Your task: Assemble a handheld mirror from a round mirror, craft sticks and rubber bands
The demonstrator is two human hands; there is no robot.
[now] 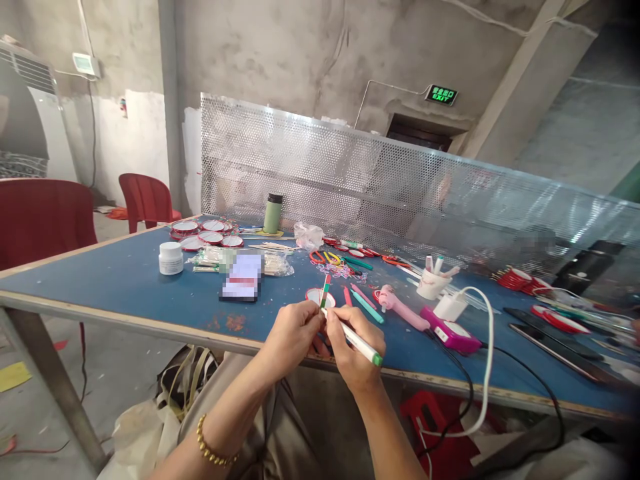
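My left hand (291, 331) is closed in a pinch on a thin stick (325, 291) painted green and red, held upright over the blue table's (125, 283) front edge. A gold bead bracelet (210, 448) circles that wrist. My right hand (353, 347) is closed on a white marker with a green end (361, 344), its tip touching the stick near my left fingers. A small round white and red disc (316, 295) lies on the table just behind the stick. Pink, red and green sticks (364, 303) lie to its right.
A white jar (171, 258), a green flask (273, 213), red-rimmed discs (207, 235), a cup of pens (432, 283), a pink gadget (400, 309) and a magenta device with white cable (453, 331) sit on the table. A perforated metal screen (380, 180) stands behind. Red chairs (45, 217) stand left.
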